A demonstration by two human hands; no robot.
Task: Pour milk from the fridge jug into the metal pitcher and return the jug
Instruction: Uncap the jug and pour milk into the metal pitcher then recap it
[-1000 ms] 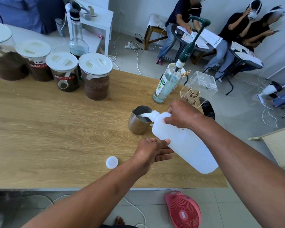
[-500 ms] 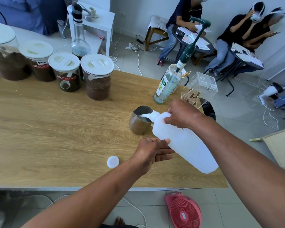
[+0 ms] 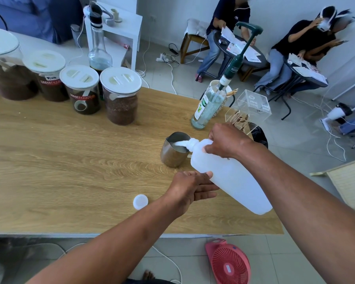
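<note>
**A:** From the head camera, where is the milk jug?

**B:** The white milk jug point(image 3: 230, 177) is tipped steeply, neck down toward the left, its mouth over the rim of the metal pitcher point(image 3: 173, 149). A white stream runs from the neck into the pitcher, and milk shows inside it.

**A:** And the hands?

**B:** The right hand point(image 3: 226, 141) is clamped around the jug's upper part just behind the neck, fingers wrapped over the shoulder. The left hand point(image 3: 191, 186) lies under the jug's lower side, fingers stretched out flat and together, thumb tip touching the plastic; it props the jug rather than closing around it.

**A:** Where does the pitcher stand?

**B:** Upright on the wooden table point(image 3: 70, 160), just beyond the left hand and to the left of the right hand. Neither hand touches it.

**A:** Anything else close by?

**B:** A white cap point(image 3: 140, 201) lies flat on the table to the left of the left wrist, apart from it. Beyond the right hand stand a pump bottle point(image 3: 210, 105) and a clear acrylic box point(image 3: 249, 108) with wooden sticks in it. Far to the left of both hands, four lidded jars point(image 3: 121, 99) of dark grounds stand in a row. Below the right forearm, on the floor, a red fan point(image 3: 229, 263) lies face up.
</note>
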